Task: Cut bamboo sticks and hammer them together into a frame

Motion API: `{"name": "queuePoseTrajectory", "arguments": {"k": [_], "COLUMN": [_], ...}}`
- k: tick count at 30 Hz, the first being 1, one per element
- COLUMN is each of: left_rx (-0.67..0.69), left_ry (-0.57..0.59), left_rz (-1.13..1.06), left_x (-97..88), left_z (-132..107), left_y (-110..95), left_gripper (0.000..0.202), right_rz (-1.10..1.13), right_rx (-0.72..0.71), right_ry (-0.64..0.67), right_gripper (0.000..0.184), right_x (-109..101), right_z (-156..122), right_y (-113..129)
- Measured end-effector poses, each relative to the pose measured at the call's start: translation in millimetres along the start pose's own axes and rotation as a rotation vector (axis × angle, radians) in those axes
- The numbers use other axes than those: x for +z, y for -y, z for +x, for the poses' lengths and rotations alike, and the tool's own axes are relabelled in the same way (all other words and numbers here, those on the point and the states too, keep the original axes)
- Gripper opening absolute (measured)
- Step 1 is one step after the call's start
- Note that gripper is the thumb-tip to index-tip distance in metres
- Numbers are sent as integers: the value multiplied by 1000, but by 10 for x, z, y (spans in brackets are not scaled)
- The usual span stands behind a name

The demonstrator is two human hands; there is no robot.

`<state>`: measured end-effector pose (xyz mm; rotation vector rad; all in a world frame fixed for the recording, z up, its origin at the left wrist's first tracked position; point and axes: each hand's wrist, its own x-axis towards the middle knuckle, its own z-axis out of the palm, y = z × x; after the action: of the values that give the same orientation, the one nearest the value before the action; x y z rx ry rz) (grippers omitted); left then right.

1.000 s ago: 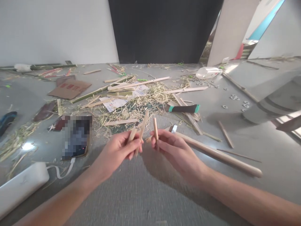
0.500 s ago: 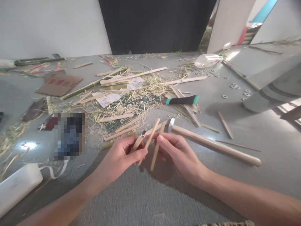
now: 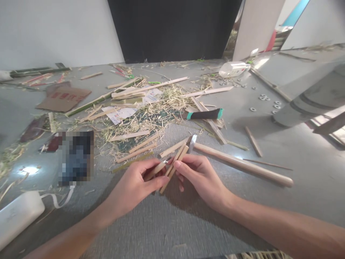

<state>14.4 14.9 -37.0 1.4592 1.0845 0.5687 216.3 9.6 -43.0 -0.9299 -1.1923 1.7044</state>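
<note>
My left hand (image 3: pixel 137 183) is closed on a thin bamboo strip (image 3: pixel 178 154), pinched between thumb and fingers. The same hand also grips a small carving tool with a wooden handle (image 3: pixel 155 170) and a short metal tip; its fingers hide part of the handle. My right hand (image 3: pixel 206 178) pinches a second bamboo strip (image 3: pixel 184 153) near its middle. The two strips lie side by side, slanting, their upper ends nearly level. Just beyond my hands rests a tool with a long wooden handle (image 3: pixel 242 163) and a metal head.
Shavings (image 3: pixel 151 122) and split bamboo pieces (image 3: pixel 129 136) litter the grey table. A black-and-teal handle (image 3: pixel 205 114) lies past my right hand. To the left are a blurred-out phone (image 3: pixel 77 156) and a white power bank (image 3: pixel 24 216). White rings (image 3: pixel 264 97) and a grey cylinder (image 3: pixel 302 102) stand right.
My right hand has brought its strip leftward against the one in my left hand; before, a gap separated them. The view has shifted slightly.
</note>
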Motion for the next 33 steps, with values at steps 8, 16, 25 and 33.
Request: {"name": "queuePoseTrajectory", "arguments": {"k": [8,16,25,33], "left_rx": [191,584,363,391], "left_ry": [-72,-53,-253,-279], "left_rz": [244,1018,1173,1129], "left_x": [-223,-362,-620,-630], "left_z": [-18,-7,75,101], "left_y": [-97,15,136,116], "left_gripper": [19,23,10,21], "right_rz": [-8,-508,-798,-1368], "right_rx": [4,-305,-530,-612], "right_ry": [-16,-268,-281,665], "right_gripper": [25,16,20,23], "right_x": [-15,-238,-394,-234], "right_z": [-33,22,157,85], "right_y": [2,239,320,199]}}
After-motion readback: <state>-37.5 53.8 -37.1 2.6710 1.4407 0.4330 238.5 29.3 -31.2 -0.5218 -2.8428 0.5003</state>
